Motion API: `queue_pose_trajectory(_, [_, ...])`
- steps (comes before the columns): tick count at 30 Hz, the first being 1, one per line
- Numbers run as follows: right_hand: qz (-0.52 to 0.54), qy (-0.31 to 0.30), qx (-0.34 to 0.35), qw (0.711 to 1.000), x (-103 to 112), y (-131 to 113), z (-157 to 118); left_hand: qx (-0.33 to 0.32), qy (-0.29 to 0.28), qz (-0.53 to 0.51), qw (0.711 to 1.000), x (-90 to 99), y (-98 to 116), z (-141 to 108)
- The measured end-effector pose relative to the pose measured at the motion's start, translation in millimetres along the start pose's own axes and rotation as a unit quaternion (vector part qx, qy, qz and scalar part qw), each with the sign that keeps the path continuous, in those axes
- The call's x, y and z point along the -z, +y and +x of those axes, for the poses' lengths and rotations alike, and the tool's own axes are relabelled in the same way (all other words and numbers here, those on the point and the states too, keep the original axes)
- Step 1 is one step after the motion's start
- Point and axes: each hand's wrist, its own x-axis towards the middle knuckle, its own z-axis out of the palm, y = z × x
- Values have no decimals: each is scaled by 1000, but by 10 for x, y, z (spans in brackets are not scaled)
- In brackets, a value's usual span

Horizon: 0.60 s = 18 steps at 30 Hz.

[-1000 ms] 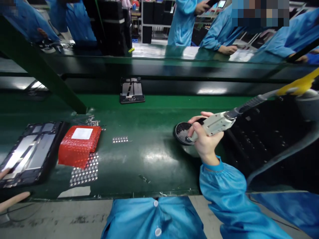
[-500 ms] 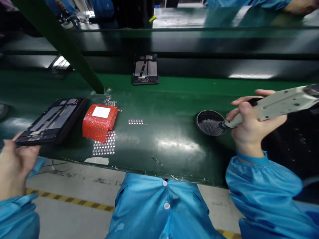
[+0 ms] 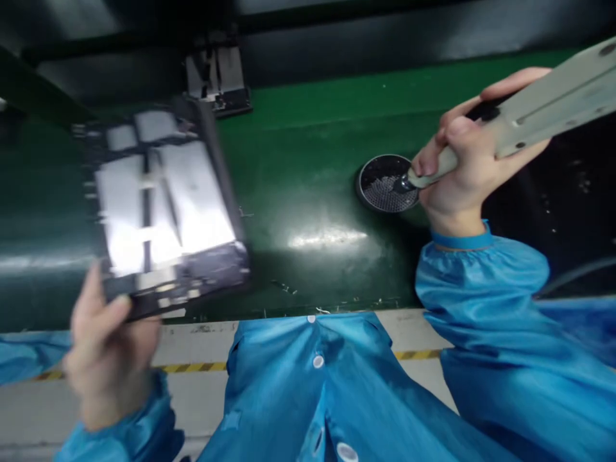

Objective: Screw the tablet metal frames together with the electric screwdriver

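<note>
My left hand (image 3: 113, 346) is closed on the near edge of an opened tablet (image 3: 197, 192), thumb on top. The tablet is tilted and blurred by motion, with silvery battery cells and small boards showing inside. In my right hand (image 3: 464, 160) is a pale electric screwdriver (image 3: 553, 106), its body pointing up to the right. The screwdriver's tip reaches into a round black dish (image 3: 387, 208) of small screws on the green bench. Fingers wrap the screwdriver's front end just right of the dish.
Another opened tablet (image 3: 221, 77) lies at the back on the green bench (image 3: 298, 160). A green post (image 3: 43, 83) slants at the upper left. Small scraps (image 3: 283, 287) lie near the front edge, and a dark surface (image 3: 568, 199) is at the right.
My left hand has brought the tablet rightwards, in front of the red bubble-wrap packet, which is now hidden. The view has tilted down. The screwdriver tip stays at the screw dish.
</note>
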Motion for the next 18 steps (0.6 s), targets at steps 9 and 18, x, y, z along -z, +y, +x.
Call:
queue_pose_trajectory(9, [42, -71, 34, 996, 29, -43, -50, 87, -315, 139, 935, -1024, -543, 23])
queue_pose_trajectory(18, [22, -93, 56, 994, 31, -106, -84, -149, -219, 621, 738, -655, 14, 1176])
